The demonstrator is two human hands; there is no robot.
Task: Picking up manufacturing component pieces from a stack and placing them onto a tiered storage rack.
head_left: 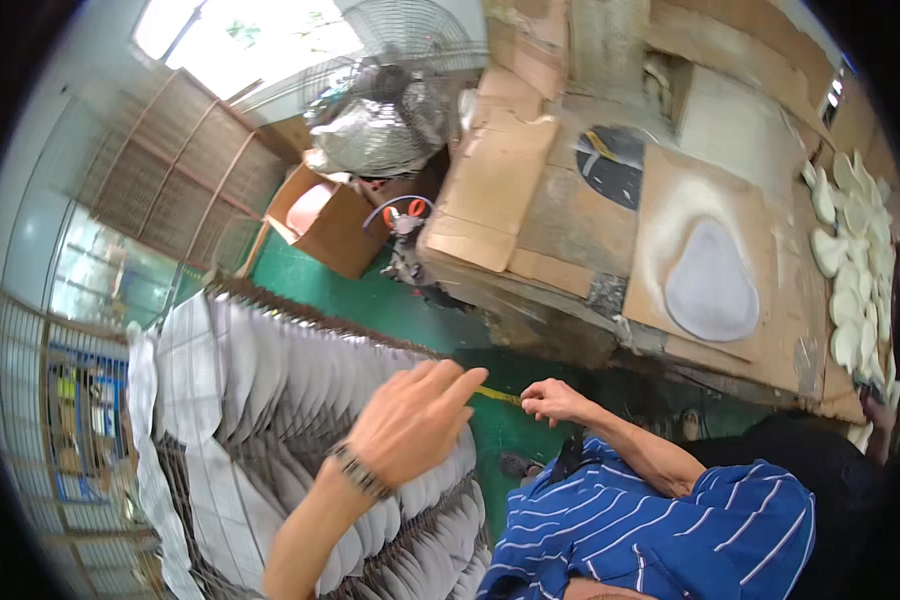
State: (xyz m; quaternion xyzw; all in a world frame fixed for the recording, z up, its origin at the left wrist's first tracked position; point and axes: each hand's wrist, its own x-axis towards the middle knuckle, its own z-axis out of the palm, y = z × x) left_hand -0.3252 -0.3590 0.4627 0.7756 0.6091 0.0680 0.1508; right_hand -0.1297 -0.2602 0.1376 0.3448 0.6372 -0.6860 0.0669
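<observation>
My left hand (410, 420), with a metal-banded watch (360, 472) on its wrist, is held over the edge of a rack. Its fingers point right, loosely bent and partly apart, with nothing visible in them. The rack carries rows of thin grey-white rounded pieces (260, 370), standing close together. My right hand (555, 402) is just to the right, in front of my blue striped shirt. Its fingertips are pinched together; what they hold, if anything, is too small to make out. A narrow yellow strip (497, 395) shows between the hands; whether it is touched or lies on the floor, I cannot tell.
A cardboard-covered table (530, 215) at the upper right bears a pear-shaped grey-white piece (712, 282). Cream curved pieces (850, 270) lie at its right end. Beyond the rack stand a cardboard box (340, 230) and a large fan (395, 85) on the green floor (295, 275).
</observation>
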